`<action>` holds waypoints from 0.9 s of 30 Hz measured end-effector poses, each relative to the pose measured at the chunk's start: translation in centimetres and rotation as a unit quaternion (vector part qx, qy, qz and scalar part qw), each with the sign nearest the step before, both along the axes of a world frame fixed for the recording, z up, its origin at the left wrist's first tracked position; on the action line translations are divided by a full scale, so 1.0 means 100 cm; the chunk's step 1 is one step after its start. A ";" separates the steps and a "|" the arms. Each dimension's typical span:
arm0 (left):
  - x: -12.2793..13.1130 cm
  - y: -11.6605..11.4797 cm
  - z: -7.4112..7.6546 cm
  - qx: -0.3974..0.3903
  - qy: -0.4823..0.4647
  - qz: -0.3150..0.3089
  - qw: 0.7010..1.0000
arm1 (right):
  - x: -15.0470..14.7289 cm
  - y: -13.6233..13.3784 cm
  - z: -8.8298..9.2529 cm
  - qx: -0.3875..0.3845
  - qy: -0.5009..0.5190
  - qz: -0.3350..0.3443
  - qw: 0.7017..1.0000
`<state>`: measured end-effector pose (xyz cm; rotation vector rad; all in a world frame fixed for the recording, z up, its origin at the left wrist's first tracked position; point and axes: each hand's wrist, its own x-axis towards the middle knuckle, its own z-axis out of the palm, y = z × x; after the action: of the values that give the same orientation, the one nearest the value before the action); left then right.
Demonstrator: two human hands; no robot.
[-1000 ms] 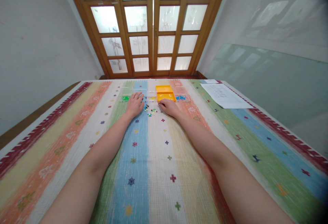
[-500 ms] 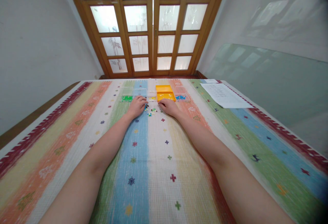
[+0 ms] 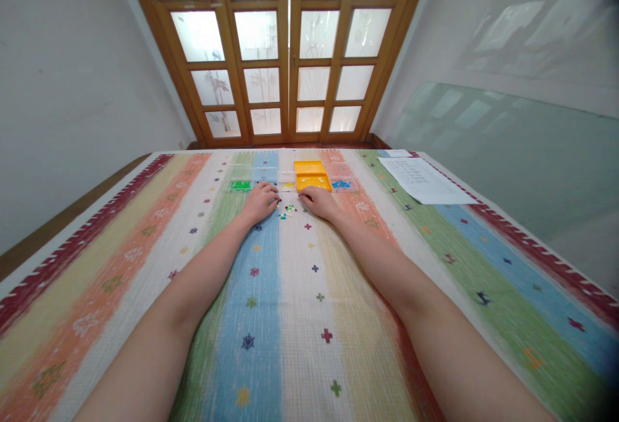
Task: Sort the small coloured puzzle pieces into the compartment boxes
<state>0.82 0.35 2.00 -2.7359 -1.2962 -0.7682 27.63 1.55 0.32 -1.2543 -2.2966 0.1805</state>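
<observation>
My left hand [image 3: 262,203] rests on the tablecloth with its fingers bent and closed at the edge of a scatter of tiny coloured pieces [image 3: 290,208]. Whatever lies under or between its fingertips is too small to name. Facing it, my right hand [image 3: 318,201] holds thumb and fingertips pinched together just in front of the orange box [image 3: 314,186]; anything in the pinch cannot be made out. Loose green, yellow, blue and dark pieces lie on the white stripe between the hands.
Behind the hands stand open clear boxes: one with green pieces [image 3: 240,185], one with yellow pieces [image 3: 288,185], one with blue pieces [image 3: 341,184]. The orange box has its lid up and pale pieces inside. Printed paper [image 3: 425,180] lies at the right on the striped tablecloth [image 3: 300,319].
My left hand has shifted slightly right and now covers small pieces that showed by its fingertips. My right hand has barely moved.
</observation>
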 end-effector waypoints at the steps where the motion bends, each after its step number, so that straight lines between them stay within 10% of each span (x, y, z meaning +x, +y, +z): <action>1: 0.001 0.000 0.000 -0.003 -0.004 0.002 1.000 | 0.000 0.000 0.000 0.000 0.001 0.000 1.000; 27: 0.018 -0.006 -0.007 -0.052 -0.056 -0.031 0.997 | 0.000 0.000 0.002 0.001 0.021 0.014 1.000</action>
<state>2.61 -0.22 1.33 -2.8648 -1.3112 -0.8979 27.67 1.51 0.48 -1.2073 -2.2779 0.2122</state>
